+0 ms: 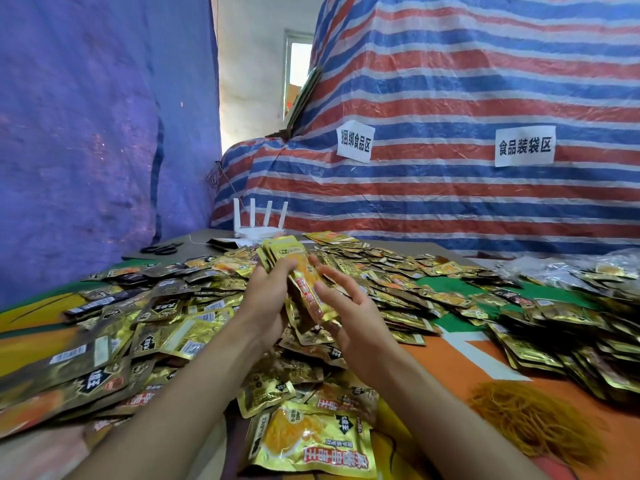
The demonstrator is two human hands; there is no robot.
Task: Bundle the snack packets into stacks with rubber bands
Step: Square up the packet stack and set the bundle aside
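Both arms are bare: the left forearm (180,393) and the right forearm (433,393) are uncovered for as much of them as can be seen, slim and smooth. The left hand (266,296) and the right hand (349,306) are bare too, with long, slender fingers.

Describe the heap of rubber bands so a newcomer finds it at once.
Start at the table with its orange and green cover, strewn with gold snack packets. Go to its near right corner. There lies the heap of rubber bands: a fuzzy tangle of thin tan loops, unlike the flat shiny packets beside it.
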